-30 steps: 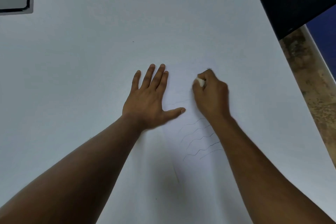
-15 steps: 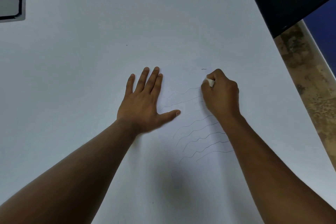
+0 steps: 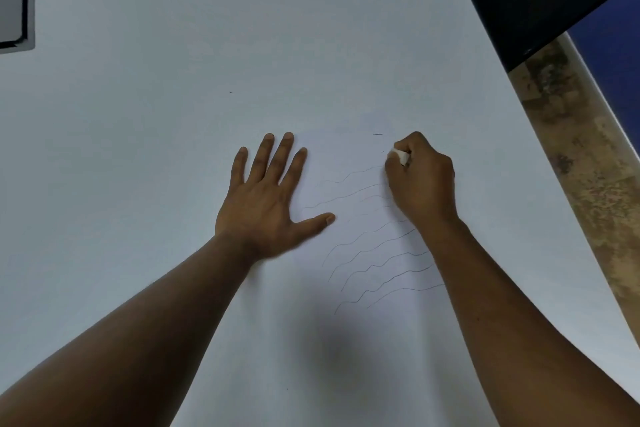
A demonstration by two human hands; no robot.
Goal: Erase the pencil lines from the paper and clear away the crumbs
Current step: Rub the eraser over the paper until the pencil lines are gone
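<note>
- Several wavy pencil lines (image 3: 374,253) remain on the paper (image 3: 346,62), stacked from 12 toward 6 o'clock, each running roughly 8 to 2 o'clock.
- Right hand (image 3: 420,180) is fisted, fingers clamped on a white eraser (image 3: 400,157); top lines lie at its 9 o'clock, the rest at 6–7 o'clock.
- Left hand (image 3: 268,198) lies flat, fingers spread, holding nothing, pinning the paper at 9 o'clock of the lines.
- Judgement: right hand is nearer; strokes should follow each line's long axis.
- Crumbs: too small to tell.
</note>
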